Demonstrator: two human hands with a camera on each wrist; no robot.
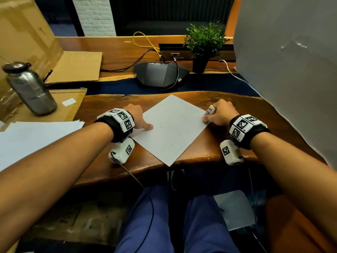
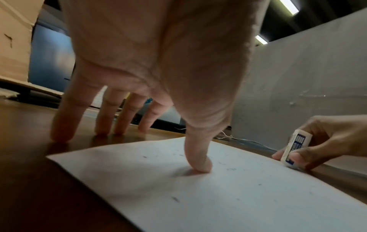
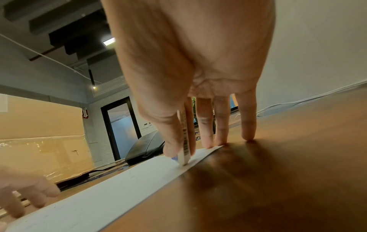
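My left hand is spread loose, thumb pressing the paper to the table. My right hand pinches the eraser at its corner

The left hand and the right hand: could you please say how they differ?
The left hand holds nothing, its thumb pressing the white paper sheet; the right hand pinches a small white, blue-printed eraser. The left is at the sheet's left edge, the right at its right corner. Both touch the brown wooden table.
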